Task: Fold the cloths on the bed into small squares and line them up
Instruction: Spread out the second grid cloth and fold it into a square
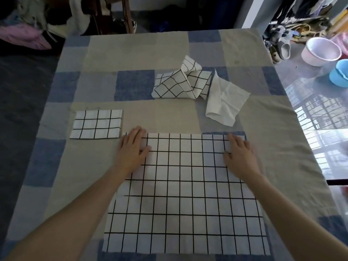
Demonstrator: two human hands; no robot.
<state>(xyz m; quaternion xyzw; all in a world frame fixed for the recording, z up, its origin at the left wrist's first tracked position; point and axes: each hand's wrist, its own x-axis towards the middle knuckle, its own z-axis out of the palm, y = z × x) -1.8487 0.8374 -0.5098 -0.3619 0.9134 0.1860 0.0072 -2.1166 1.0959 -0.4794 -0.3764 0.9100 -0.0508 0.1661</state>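
Left hand (131, 147), right hand (240, 155): grip released, palms flat on spread grid cloth (180, 194). Risk: uneven pull skews fold; crumpled cloths (180, 83) behind untouched.

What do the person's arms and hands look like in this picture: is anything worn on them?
Both forearms are bare right down to the bottom edge of the picture, with no sleeves in view. The left hand and right hand wear no gloves, and no rings, watch or bracelets show. The fingers look slightly blurred.
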